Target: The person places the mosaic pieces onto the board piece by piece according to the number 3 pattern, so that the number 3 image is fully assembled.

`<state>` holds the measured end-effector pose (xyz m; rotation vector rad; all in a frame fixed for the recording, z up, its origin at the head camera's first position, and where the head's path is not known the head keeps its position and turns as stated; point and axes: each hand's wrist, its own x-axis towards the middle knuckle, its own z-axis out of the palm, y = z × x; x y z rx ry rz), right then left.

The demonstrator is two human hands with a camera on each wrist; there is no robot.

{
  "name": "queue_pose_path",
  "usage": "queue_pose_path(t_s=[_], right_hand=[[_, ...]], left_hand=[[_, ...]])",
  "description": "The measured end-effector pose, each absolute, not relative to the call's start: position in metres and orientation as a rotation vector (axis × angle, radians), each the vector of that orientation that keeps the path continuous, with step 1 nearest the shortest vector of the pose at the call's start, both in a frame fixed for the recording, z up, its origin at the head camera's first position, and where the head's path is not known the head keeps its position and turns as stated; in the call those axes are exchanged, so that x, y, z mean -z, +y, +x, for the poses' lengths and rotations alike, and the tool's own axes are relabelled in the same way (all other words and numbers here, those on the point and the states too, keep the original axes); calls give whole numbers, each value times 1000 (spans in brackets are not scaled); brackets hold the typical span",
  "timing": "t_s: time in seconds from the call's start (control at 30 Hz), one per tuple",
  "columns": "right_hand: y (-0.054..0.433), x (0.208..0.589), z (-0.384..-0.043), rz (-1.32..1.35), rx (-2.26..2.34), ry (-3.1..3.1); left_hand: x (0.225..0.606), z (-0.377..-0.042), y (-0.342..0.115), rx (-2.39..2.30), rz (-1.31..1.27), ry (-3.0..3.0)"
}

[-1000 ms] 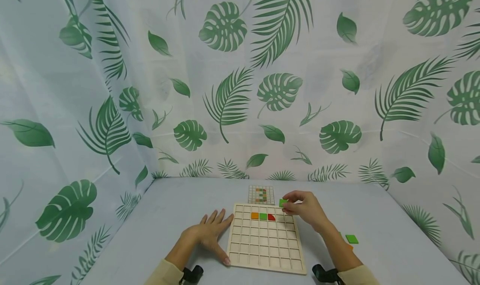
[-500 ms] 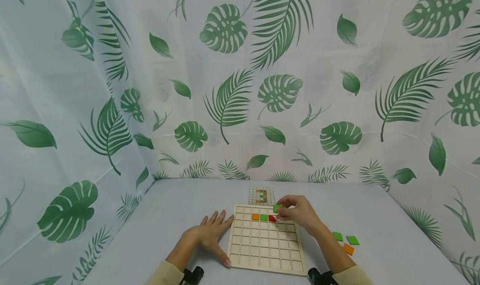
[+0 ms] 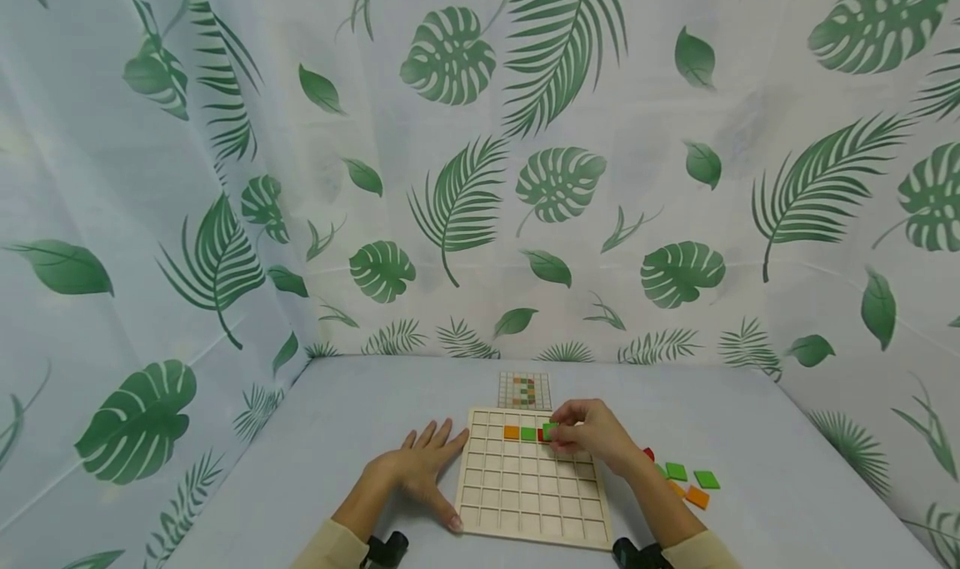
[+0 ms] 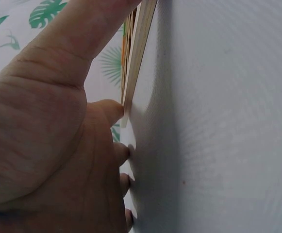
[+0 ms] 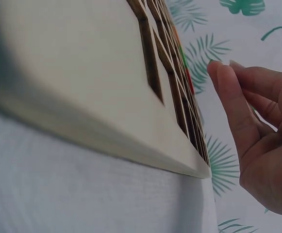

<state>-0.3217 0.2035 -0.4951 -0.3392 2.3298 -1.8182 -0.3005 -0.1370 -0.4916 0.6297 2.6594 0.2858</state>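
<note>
A wooden grid board point(image 3: 525, 502) lies on the table. One of its upper rows holds an orange tile point(image 3: 512, 432), a green tile point(image 3: 528, 434) and a red tile point(image 3: 541, 436), the last partly covered. My right hand point(image 3: 596, 436) pinches another green square tile point(image 3: 550, 428) between thumb and fingers, overlapping the red one in the head view. From the right wrist, the pinching fingertips point(image 5: 221, 70) appear above the grid, mostly hiding the tile. Fingers spread, my left hand point(image 3: 416, 469) rests at the board's left edge, the thumb by its near corner.
Behind the board lies a small card point(image 3: 513, 390) printed with a grid of coloured squares. Right of my right forearm are loose tiles: green ones point(image 3: 707, 479), orange ones point(image 3: 697, 498) and a red one point(image 3: 648, 453). A leaf-patterned curtain point(image 3: 480, 219) stands behind the table.
My right hand has carried the green tile left and nearer, from the board's far right edge to over the red tile. More loose tiles show beside the forearm. The left hand stays put.
</note>
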Motion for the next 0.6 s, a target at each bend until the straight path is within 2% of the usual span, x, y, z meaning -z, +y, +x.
queue_pose_path(t_s=[0.6], right_hand=[[196,498,-317,-398,1692,2315]], left_hand=[[490,-299,-137,-280,624,2657]])
